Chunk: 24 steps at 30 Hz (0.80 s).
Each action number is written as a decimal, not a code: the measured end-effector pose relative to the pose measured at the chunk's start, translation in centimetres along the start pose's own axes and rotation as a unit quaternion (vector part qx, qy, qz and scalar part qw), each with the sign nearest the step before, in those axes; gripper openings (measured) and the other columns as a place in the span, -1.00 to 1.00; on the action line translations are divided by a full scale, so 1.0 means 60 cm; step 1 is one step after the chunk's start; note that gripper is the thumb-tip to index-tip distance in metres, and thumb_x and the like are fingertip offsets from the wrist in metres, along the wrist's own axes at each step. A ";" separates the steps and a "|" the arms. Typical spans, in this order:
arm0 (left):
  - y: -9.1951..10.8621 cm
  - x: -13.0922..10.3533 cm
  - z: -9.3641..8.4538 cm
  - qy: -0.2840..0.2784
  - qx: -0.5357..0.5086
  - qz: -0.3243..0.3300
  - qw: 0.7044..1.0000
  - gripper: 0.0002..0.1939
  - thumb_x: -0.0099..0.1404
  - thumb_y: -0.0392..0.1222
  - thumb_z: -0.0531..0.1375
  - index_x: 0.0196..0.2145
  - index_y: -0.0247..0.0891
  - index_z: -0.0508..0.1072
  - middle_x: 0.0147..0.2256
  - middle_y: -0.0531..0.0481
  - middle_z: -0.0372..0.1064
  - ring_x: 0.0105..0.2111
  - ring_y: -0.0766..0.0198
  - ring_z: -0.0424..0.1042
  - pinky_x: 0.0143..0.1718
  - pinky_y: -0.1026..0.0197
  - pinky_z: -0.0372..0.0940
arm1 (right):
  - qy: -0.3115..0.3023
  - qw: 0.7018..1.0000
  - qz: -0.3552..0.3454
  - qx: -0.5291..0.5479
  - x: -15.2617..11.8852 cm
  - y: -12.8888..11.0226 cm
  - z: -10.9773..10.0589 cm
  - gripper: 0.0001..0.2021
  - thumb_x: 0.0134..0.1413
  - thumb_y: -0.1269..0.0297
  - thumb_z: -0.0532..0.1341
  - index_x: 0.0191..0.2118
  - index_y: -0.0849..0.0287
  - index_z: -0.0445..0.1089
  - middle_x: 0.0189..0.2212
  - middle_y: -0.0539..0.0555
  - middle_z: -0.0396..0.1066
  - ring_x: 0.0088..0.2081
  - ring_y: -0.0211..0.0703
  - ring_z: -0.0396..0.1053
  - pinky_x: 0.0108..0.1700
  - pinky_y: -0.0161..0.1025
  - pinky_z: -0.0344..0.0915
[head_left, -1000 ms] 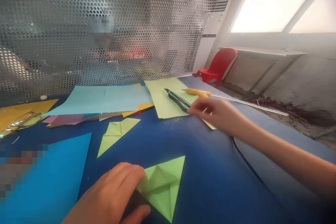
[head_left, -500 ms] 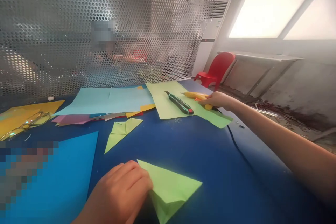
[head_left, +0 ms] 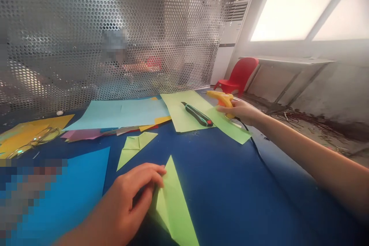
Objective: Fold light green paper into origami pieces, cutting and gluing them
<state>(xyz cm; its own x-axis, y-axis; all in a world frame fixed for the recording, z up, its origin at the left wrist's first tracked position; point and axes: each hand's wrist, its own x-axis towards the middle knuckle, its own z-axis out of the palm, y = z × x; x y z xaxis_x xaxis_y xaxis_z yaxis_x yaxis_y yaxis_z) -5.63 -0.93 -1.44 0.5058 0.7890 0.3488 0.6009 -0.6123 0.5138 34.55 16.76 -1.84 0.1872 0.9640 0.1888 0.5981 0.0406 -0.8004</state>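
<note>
My left hand (head_left: 138, 192) pinches the edge of a folded light-green paper (head_left: 174, 203) at the front of the blue table. My right hand (head_left: 242, 111) grips the handle of a yellow hot glue gun (head_left: 220, 98), whose nozzle points left and whose dark cord (head_left: 255, 148) trails down the table. Just below the gun lies a green paper strip (head_left: 233, 127). A box cutter (head_left: 197, 114) with its blade out rests on a pale green sheet (head_left: 178, 113). Another folded green paper piece (head_left: 135, 148) lies beyond my left hand.
Light-blue sheets (head_left: 123, 112) cover coloured papers near the perforated metal screen (head_left: 161, 27). Eyeglasses (head_left: 36, 142) sit on yellow paper (head_left: 62, 121) at left, with a bright blue sheet (head_left: 80, 184) nearer. Behind the screen a person shows dimly. A red chair (head_left: 245, 73) stands beyond the table.
My right hand has lifted the glue gun off the papers, raising its nozzle. My left hand has turned the folded green paper, so its point now faces away from me.
</note>
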 end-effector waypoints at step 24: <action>-0.011 0.017 0.019 -0.004 -0.028 -0.212 0.977 -0.80 0.42 -0.02 0.11 -0.28 -0.04 0.49 -0.37 0.10 0.46 -0.43 0.26 0.45 -0.45 0.32 0.38 | -0.055 0.996 -0.058 0.034 -0.030 -0.064 0.027 -0.69 0.39 0.17 0.29 0.13 0.18 0.42 0.02 0.13 0.49 -0.11 -0.08 0.53 -0.11 -0.05 0.55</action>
<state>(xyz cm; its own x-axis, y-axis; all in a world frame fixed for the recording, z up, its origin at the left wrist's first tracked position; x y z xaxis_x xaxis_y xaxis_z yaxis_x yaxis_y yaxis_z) -4.78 0.21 -2.32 0.2229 0.9707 0.0899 0.7232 -0.2265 0.6524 30.63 15.28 -0.04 0.0322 0.9747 0.2214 0.5567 0.1665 -0.8139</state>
